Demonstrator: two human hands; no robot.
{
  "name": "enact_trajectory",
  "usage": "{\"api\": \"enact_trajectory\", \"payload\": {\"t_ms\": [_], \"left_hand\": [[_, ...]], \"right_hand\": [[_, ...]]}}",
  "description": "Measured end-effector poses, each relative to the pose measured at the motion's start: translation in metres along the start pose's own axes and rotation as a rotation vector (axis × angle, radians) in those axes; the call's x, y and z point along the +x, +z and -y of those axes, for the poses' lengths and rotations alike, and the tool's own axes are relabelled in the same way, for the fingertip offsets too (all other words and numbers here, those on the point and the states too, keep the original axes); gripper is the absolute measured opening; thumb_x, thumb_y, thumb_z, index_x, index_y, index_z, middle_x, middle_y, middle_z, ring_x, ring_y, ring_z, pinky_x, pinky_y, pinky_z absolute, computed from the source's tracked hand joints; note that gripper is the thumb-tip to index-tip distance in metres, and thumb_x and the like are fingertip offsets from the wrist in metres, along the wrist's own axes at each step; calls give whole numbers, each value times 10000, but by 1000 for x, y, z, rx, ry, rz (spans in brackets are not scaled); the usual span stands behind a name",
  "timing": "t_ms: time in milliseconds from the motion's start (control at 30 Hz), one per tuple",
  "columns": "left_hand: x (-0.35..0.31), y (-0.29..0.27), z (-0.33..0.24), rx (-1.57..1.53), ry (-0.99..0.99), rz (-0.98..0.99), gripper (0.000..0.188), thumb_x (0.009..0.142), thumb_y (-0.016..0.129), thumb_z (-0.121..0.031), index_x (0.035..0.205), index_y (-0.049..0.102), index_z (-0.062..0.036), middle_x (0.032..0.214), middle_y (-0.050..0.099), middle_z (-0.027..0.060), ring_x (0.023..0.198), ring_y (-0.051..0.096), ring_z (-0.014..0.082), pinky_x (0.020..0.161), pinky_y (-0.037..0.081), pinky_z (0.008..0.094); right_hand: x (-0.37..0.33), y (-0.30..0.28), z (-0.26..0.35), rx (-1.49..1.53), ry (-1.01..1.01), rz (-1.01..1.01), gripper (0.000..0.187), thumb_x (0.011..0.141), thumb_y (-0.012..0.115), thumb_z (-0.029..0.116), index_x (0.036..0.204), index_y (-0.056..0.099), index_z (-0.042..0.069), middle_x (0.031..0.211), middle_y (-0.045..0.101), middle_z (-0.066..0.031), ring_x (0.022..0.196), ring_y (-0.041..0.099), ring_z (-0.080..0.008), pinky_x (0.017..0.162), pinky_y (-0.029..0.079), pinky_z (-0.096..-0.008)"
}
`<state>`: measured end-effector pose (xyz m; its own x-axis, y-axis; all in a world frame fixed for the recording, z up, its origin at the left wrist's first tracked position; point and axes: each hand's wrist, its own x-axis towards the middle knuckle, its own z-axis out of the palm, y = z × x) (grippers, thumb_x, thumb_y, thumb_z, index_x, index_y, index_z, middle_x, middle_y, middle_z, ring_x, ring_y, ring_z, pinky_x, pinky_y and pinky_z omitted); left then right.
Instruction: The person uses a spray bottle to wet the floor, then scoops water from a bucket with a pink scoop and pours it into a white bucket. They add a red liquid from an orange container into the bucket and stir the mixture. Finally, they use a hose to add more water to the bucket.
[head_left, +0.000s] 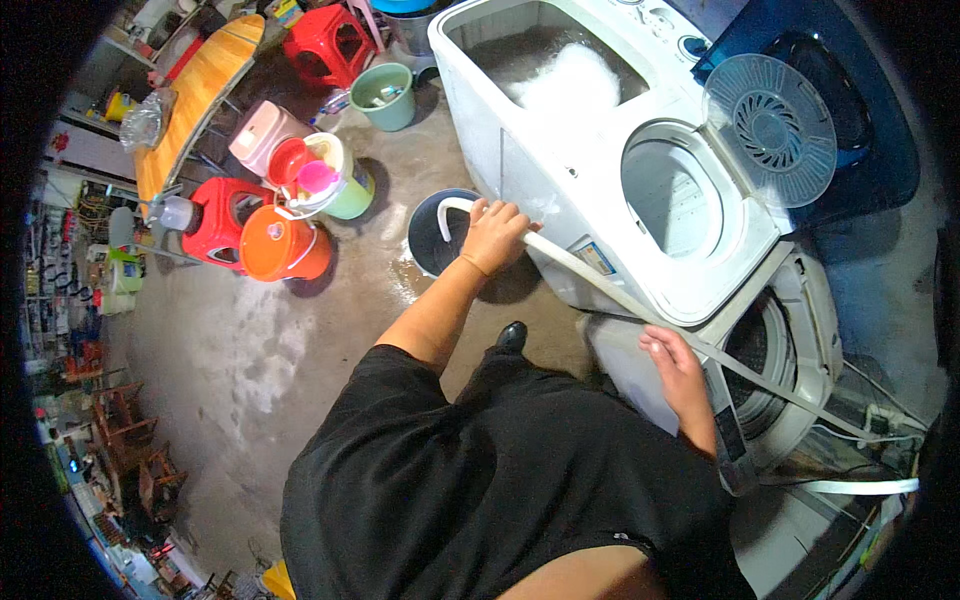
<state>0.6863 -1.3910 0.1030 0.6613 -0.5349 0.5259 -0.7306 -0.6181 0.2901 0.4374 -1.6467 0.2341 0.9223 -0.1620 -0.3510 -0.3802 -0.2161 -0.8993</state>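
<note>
My left hand (495, 238) is wrapped round a pale drain hose (610, 290), close to its bent end. That end hooks down into a dark bucket (418, 250) on the wet floor. From there the hose slants along the front of a white twin-tub washing machine (515, 145) and on toward the lower right. My right hand (677, 372) is open, fingers together and slightly bent, just beside the hose; whether it touches is unclear. The wash tub holds greyish water with a white mass (575, 80) in it. The spin tub (675, 195) stands uncovered.
A clear round lid (770, 130) and a blue lid (895, 150) are raised at right. Below sits a front-loading washer (775, 350) with cables. At left are an orange bucket (270, 245), a green bucket (383, 110), red stools (325, 45) and an ironing board (205, 85).
</note>
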Motion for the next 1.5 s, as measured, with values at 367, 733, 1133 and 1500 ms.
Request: {"api": "enact_trajectory", "payload": {"t_ms": [367, 733, 1133, 1500], "left_hand": [[-10, -9, 0, 185, -443, 217, 525, 775, 733, -472, 1108, 673, -71, 1002, 601, 213, 932, 581, 396, 798, 477, 468], [-49, 44, 55, -215, -612, 313, 411, 851, 698, -342, 1045, 591, 5, 1036, 627, 250, 942, 612, 406, 807, 471, 434], [-51, 17, 25, 71, -458, -315, 452, 839, 744, -259, 1111, 548, 45, 981, 577, 288, 868, 576, 443, 743, 472, 481], [-44, -23, -20, -247, -810, -186, 465, 883, 653, -238, 1289, 532, -49, 1159, 569, 154, 1042, 539, 254, 937, 422, 349]], "right_hand": [[-1, -39, 18, -429, -147, -8, 310, 956, 566, 236, 1215, 599, 70, 1127, 644, -151, 1046, 617, -290, 903, 489, -383], [-145, -284, -4, -14, -228, -1113, 354, 942, 582, 179, 1276, 538, 70, 1222, 587, -49, 1109, 546, -159, 941, 442, -307], [-255, -560, -75, 317, -62, -1741, 546, 996, 439, 454, 1416, 408, 106, 1351, 491, -120, 1162, 506, -268, 977, 411, -425], [-248, -659, -174, 176, -6, -1587, 542, 1006, 401, 413, 1443, 370, 94, 1442, 421, -171, 1291, 432, -337, 1051, 360, -485]]}}
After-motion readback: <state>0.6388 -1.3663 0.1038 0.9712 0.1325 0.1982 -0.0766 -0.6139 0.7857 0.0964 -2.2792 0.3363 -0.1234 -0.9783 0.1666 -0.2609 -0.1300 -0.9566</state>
